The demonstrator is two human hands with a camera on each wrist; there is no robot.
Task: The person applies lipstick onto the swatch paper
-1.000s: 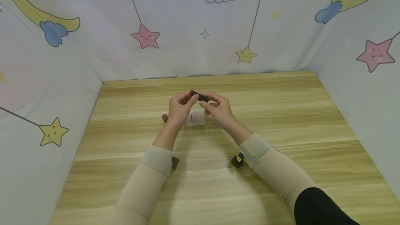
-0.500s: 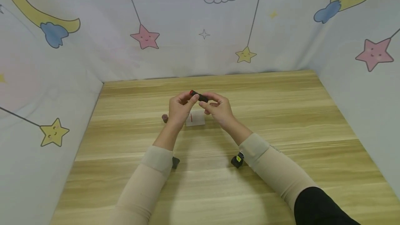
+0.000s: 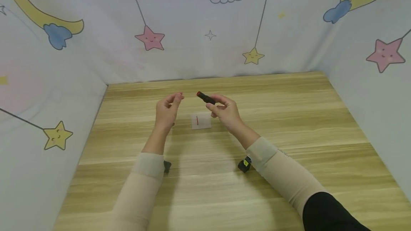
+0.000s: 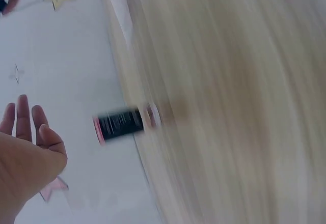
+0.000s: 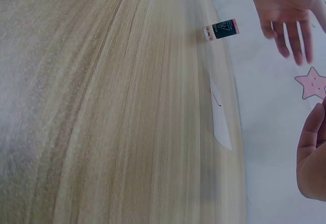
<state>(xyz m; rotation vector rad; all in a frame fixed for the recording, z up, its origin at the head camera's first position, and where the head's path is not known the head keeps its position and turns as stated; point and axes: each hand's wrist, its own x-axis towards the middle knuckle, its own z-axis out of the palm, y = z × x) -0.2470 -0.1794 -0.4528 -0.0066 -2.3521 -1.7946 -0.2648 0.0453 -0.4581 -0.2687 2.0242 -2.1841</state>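
My right hand pinches a black lipstick between thumb and fingers, tilted so its red tip points up and to the left. Apart from it, to the left, my left hand is raised above the table with nothing in it; in the left wrist view its fingers are loosely extended. A short black printed cylinder, with a pinkish rim on top, stands on the table by the left hand. That hand hides most of it in the head view. Between and below the hands lies a white paper with a short red line.
The wooden table ends at a white cloth backdrop printed with stars and moons, which also rises on both sides. A small black device sits at the right wrist and another at the left.
My left hand has let go of the lipstick and moved left, now covering most of the cylinder in the head view. The right hand stays in place, still holding the lipstick.
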